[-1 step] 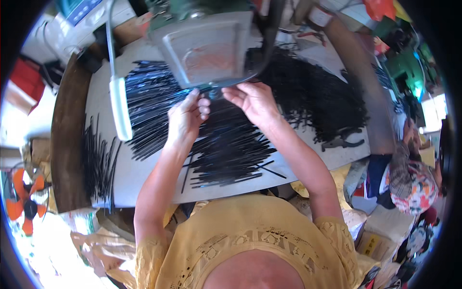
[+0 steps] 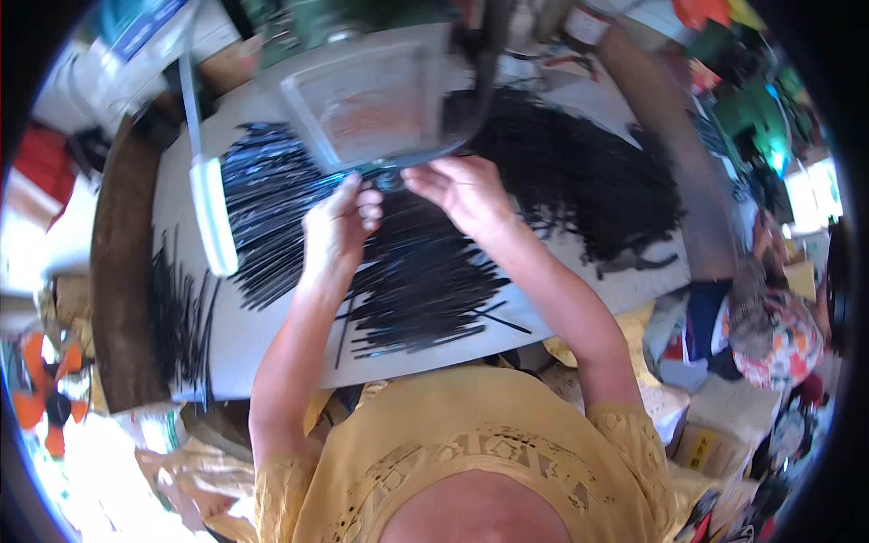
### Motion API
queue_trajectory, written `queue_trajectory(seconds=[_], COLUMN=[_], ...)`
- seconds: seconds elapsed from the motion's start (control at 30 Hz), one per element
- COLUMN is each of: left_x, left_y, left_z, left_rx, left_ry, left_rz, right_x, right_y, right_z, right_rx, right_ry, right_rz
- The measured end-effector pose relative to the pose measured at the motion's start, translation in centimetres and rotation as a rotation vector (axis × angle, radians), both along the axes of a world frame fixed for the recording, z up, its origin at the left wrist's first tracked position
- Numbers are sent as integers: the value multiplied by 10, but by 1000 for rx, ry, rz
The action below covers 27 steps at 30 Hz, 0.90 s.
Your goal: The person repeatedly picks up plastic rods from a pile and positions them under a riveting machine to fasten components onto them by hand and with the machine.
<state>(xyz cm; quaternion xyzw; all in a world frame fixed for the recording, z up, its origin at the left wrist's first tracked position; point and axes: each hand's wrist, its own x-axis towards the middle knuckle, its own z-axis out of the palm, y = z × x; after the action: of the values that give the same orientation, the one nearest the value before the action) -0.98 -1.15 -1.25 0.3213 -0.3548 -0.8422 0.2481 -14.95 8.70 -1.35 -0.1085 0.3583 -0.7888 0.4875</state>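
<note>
Hands barely shifted beside the machine point(image 2: 367, 90) since a moment ago, left hand point(image 2: 335, 224) pinched narrow and right hand point(image 2: 471, 195) loosely curled, their hold unclear to me, with black strips point(image 2: 412, 312) spread on the table point(image 2: 249, 357) below, suggest the same step continues.

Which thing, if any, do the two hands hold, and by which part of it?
It cannot be told. The left hand and right hand are near the grey guard, among black strips, but blur hides what, if anything, they pinch.
</note>
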Motion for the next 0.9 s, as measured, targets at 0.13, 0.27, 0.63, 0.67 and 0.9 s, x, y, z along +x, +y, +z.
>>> queue_trajectory(seconds=[0.13,0.27,0.63,0.67,0.9], left_x=[13,11,19,21,26], left_y=[-12,-13,1,0,-1], left_z=[-7,0,23,22,8], left_rx=[4,-11,-90,-97,-65], left_ry=[39,-4,26,57,-35], left_rz=[9,15,-138,-150,-154], right_x=[-1,-28,-82,-82,-83], right_y=[12,57,120,119,127], right_z=[5,23,22,23,29], right_rx=[118,350,1014,981,1003], right_ry=[48,459,2205,2235,2261], right_rz=[63,108,-123,-136,-215])
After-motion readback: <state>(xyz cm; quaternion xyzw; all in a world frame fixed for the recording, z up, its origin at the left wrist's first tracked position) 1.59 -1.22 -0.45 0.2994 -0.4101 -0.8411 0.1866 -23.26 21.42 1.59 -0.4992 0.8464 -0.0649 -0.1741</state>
